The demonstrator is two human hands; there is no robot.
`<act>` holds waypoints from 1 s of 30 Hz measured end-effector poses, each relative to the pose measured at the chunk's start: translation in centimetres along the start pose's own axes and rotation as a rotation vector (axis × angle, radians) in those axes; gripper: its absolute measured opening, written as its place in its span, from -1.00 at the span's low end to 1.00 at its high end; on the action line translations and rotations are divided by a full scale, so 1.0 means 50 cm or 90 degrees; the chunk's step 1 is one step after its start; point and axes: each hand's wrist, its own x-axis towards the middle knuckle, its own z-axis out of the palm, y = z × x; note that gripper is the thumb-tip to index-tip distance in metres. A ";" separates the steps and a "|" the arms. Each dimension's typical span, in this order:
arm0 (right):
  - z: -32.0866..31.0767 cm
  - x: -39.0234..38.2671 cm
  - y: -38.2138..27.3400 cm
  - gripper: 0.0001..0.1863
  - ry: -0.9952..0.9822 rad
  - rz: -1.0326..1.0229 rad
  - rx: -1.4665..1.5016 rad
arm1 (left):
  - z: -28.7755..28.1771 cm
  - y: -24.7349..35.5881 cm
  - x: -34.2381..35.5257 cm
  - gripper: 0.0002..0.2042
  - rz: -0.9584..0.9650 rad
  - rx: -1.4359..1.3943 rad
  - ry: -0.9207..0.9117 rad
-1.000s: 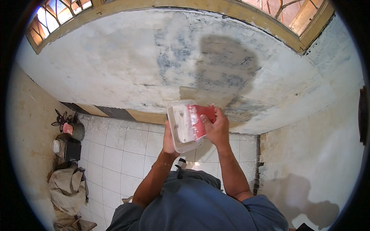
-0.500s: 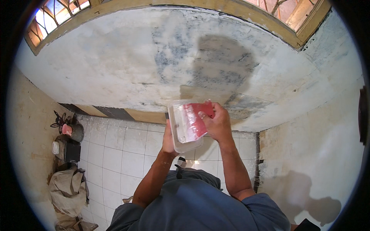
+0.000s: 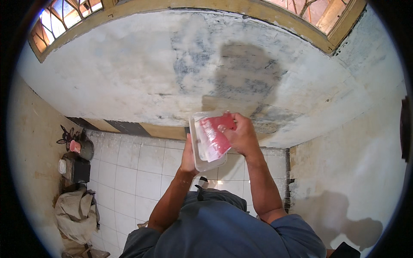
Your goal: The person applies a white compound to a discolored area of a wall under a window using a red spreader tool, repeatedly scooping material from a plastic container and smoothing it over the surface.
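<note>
A clear plastic container (image 3: 198, 165) with white paste in it is held up in front of me. My left hand (image 3: 188, 158) grips it along its left side and from below. In my right hand (image 3: 242, 135) is a flat red scraper (image 3: 216, 134), pinched by its right edge with the thumb on top. White paste smears the scraper, and its lower left edge sits inside the container. Ahead stands a wall (image 3: 129, 73) with patchy white coating and dark bluish stains, where my shadow falls.
Wooden window frames (image 3: 180, 4) run along the wall's top. White floor tiles (image 3: 146, 172) lie below. At the left stand a dark box (image 3: 81, 168), a grey bucket (image 3: 87, 148) with a pink cup (image 3: 75, 146), and a beige cloth sack (image 3: 77, 213). A side wall (image 3: 344, 150) rises at right.
The scraper has shifted slightly left and down, deeper over the container, with my right hand following. My left hand still holds the container in nearly the same place.
</note>
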 end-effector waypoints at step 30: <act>-0.059 0.039 -0.045 -0.64 -0.030 -0.023 -0.081 | -0.024 0.005 -0.001 -0.28 -0.012 -0.011 0.020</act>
